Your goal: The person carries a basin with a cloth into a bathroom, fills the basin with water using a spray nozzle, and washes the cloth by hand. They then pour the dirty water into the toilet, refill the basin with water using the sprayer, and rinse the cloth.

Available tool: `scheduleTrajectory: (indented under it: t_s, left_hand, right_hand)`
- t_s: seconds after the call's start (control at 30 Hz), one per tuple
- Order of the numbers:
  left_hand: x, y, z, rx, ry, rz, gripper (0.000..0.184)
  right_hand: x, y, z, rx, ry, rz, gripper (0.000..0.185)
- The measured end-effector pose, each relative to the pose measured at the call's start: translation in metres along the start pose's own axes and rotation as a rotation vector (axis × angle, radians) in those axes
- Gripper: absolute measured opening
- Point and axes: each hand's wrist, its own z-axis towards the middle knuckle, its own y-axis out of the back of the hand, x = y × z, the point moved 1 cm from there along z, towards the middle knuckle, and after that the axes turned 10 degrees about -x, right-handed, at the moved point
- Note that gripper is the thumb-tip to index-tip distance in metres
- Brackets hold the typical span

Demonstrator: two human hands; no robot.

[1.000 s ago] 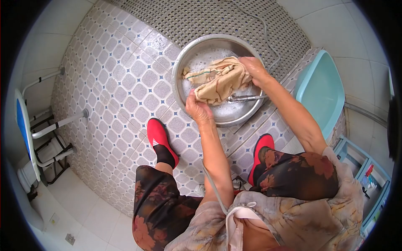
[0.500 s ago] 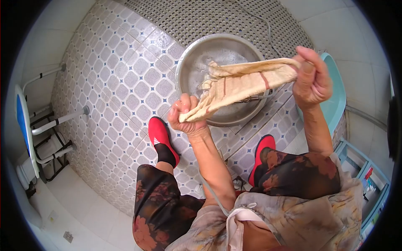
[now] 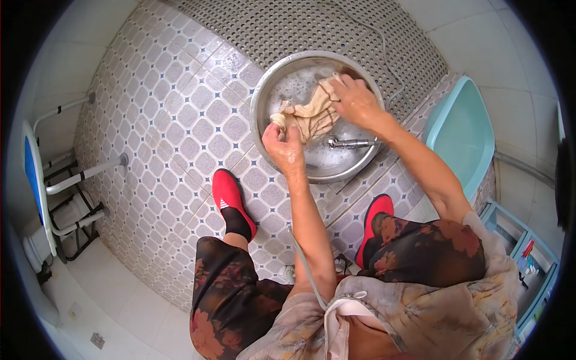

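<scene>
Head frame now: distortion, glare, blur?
Head view: strong fisheye, black corners, wall lines curving; head view: pale sheen on the floor tiles, highlights on the metal basin; head view: stripes on the cloth legible, so little blur there.

Both arms [image 3: 311,228] reach forward, left hand [image 3: 284,148] curled closed, right hand [image 3: 358,103] palm down.

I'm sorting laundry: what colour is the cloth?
The cloth is beige with brownish stripes, clearest in the head view.
</scene>
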Motion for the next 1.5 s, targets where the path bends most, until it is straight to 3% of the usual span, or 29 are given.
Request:
scheduleTrajectory:
  t_s: [0.03, 0.1, 0.13, 0.23, 0.3, 0.37, 0.5, 0.57, 0.6, 0.73, 0.8, 0.93, 1.0, 1.13, 1.2, 1.37, 1.43, 1.47, 1.5]
  left_hand:
    - [-0.002, -0.003, -0.004, 0.004, 0.0, 0.001, 0.045]
    - [-0.013, -0.013, -0.019, -0.034, -0.208, 0.499, 0.06]
    - [-0.016, -0.018, -0.022, 0.076, -0.127, 0.561, 0.068]
    - [-0.015, -0.024, -0.026, 0.116, -0.114, 0.707, 0.07]
    - [-0.016, -0.022, -0.025, 0.124, -0.054, 0.689, 0.072]
    - [-0.012, -0.019, -0.03, -0.213, 0.06, 0.377, 0.074]
    - [-0.024, -0.028, -0.035, -0.273, 0.278, 0.212, 0.075]
    - [-0.031, -0.031, -0.028, -0.194, 0.687, -0.607, 0.076]
    - [-0.03, -0.02, -0.022, -0.002, 0.85, -0.654, 0.069]
    - [-0.047, -0.006, -0.006, 0.196, 1.099, -0.832, 0.051]
    - [-0.044, -0.009, -0.007, 0.198, 1.095, -0.838, 0.05]
    - [-0.046, -0.018, -0.009, 0.188, 1.059, -0.889, 0.046]
    - [-0.045, -0.024, -0.014, 0.182, 1.05, -0.912, 0.044]
    - [-0.045, -0.031, -0.023, 0.151, 1.019, -0.96, 0.04]
    - [-0.046, -0.034, -0.028, 0.136, 1.005, -0.979, 0.039]
    - [-0.043, -0.037, -0.035, 0.092, 0.954, -1.011, 0.035]
    - [-0.049, -0.049, -0.035, 0.034, 0.836, -1.011, 0.032]
    - [-0.057, -0.043, -0.04, -0.115, 0.853, -0.924, 0.033]
    - [-0.054, -0.039, -0.042, -0.117, 0.858, -0.913, 0.033]
  right_hand:
    - [0.006, -0.01, -0.002, -0.036, 0.015, -0.009, 0.054]
    - [0.021, -0.031, -0.013, 0.067, 0.06, -0.047, 0.061]
    - [0.024, -0.04, -0.017, 0.169, 0.107, -0.086, 0.067]
    - [0.012, -0.053, -0.017, 0.158, 0.28, -0.135, 0.072]
    - [0.006, -0.044, -0.008, 0.169, 0.251, -0.086, 0.075]
    - [0.0, -0.03, -0.001, 0.073, 0.0, 0.104, 0.08]
    - [0.003, -0.058, -0.006, -0.06, -0.004, 0.081, 0.078]
    - [0.012, -0.06, -0.002, 0.133, -0.103, 0.534, 0.071]
    - [0.013, -0.061, -0.004, 0.229, -0.244, 0.928, 0.06]
    - [0.069, -0.008, -0.029, 0.256, -0.109, 0.968, 0.047]
    - [0.097, 0.02, -0.047, -0.057, 0.272, 0.738, 0.037]
    - [0.125, 0.048, -0.065, -0.055, 0.39, 0.562, 0.028]
    - [0.131, 0.038, -0.071, -0.193, 0.458, 0.438, 0.02]
    - [0.118, 0.013, -0.048, -0.257, 0.438, 0.306, 0.012]
    - [0.104, 0.003, -0.03, -0.015, 0.233, 0.263, 0.015]
    - [0.036, -0.029, 0.004, -0.09, 0.109, 0.306, 0.026]
    - [0.025, -0.034, 0.013, -0.04, -0.044, 0.17, 0.032]
    - [0.015, -0.03, 0.012, -0.042, -0.059, 0.167, 0.032]
    - [0.008, -0.029, 0.01, 0.041, -0.026, 0.102, 0.033]
